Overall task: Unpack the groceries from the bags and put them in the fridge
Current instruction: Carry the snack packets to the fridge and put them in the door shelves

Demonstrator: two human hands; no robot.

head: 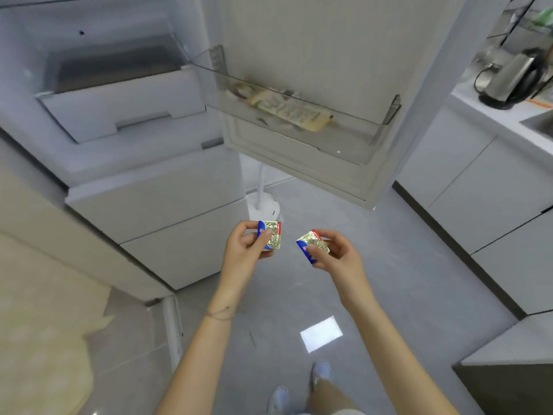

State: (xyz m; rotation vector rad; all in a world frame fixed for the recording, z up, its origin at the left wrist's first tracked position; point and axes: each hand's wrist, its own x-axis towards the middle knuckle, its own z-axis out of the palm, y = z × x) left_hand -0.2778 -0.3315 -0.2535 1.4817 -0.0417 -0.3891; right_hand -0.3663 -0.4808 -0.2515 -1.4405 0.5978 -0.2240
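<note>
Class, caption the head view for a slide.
Left hand and right hand each hold a foil packet before the open fridge door.

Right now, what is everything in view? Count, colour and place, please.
left packet: one, gold with blue and red, mid-frame
right packet: one, same colours, beside it, apart
fridge: one, white, ahead, door open
door shelf: one, clear, on the open door
pouch: one, yellowish, lying in door shelf
kettle: one, steel and black, counter at right
shoes: two, pale, bottom edge
left hand: one, pinches left packet
right hand: one, pinches right packet
</note>
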